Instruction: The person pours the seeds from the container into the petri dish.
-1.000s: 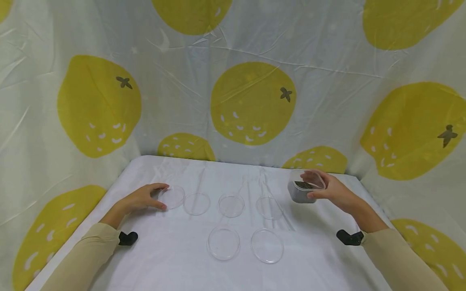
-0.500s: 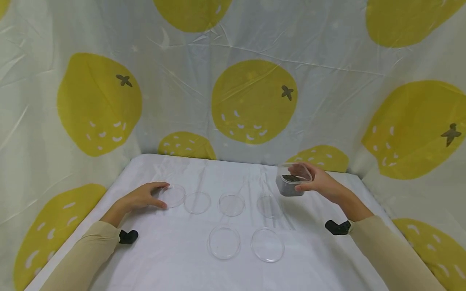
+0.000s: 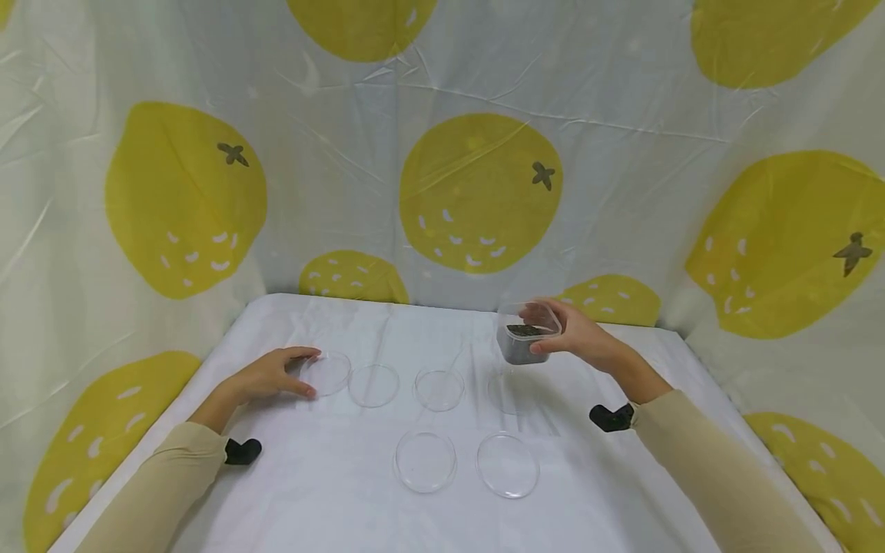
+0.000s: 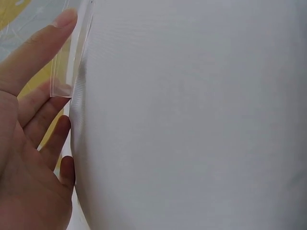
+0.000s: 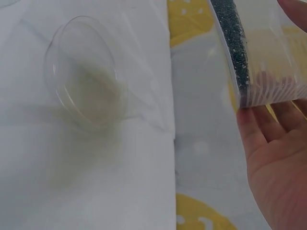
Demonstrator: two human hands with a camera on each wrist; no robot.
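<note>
My left hand (image 3: 270, 374) holds a clear petri dish (image 3: 328, 374) at the left of the table, with thumb and fingers spread along its rim. In the left wrist view the thumb lies over the dish's clear side wall (image 4: 61, 88) and fingertips touch its lower edge. My right hand (image 3: 582, 338) grips a clear square plastic tub (image 3: 513, 350) by its side, raised over the table. Dark fine granules (image 5: 232, 45) form a layer at the tub's bottom. Below the tub lies another clear dish (image 5: 86, 72), under its shadow.
Two more clear round dishes, a left one (image 3: 374, 385) and a middle one (image 3: 439, 390), continue the back row. Nearer the front lie two larger clear discs, one left (image 3: 425, 462) and one right (image 3: 508, 465). A lemon-print curtain (image 3: 484, 192) hangs behind the white-covered table (image 3: 311, 491).
My right hand has carried the tub leftward and slightly up, from the table's right side to above the rightmost back-row dish. The left hand has stayed at its dish.
</note>
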